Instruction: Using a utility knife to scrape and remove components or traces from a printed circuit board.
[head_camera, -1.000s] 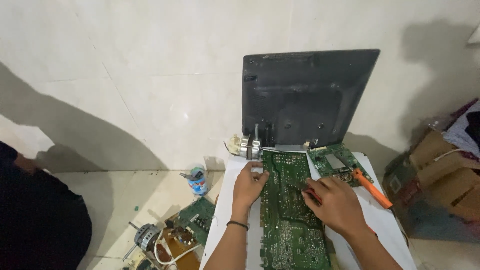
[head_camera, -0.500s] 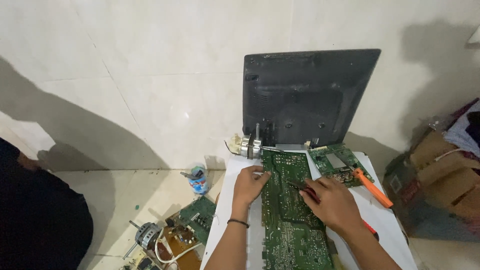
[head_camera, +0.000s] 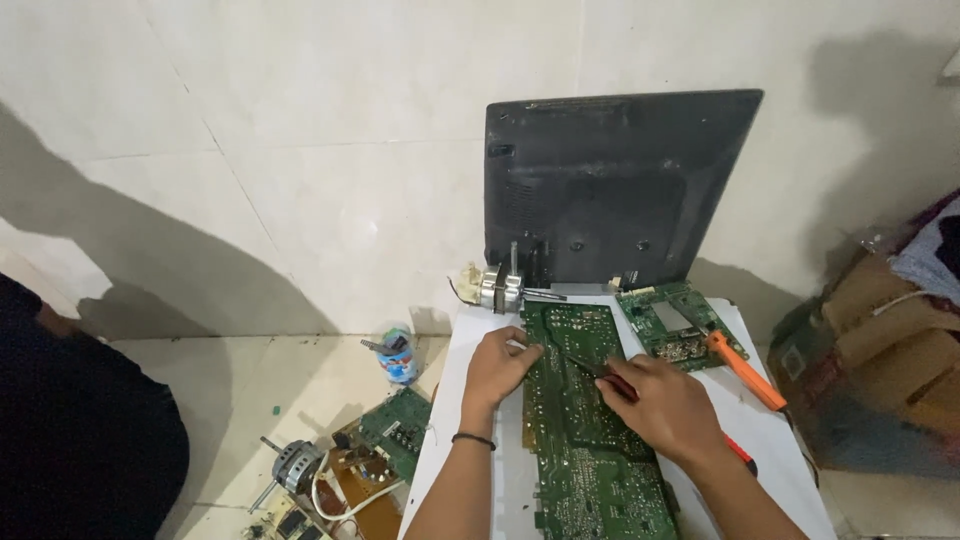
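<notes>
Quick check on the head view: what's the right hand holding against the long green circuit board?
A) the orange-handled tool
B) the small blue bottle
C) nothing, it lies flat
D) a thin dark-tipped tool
D: the right hand closes its grip on a thin tool whose dark tip touches the long green circuit board; the orange-handled tool lies apart on the white surface.

Dim, soft light — long wall shadows; edges perhaps slightly blurred.
</notes>
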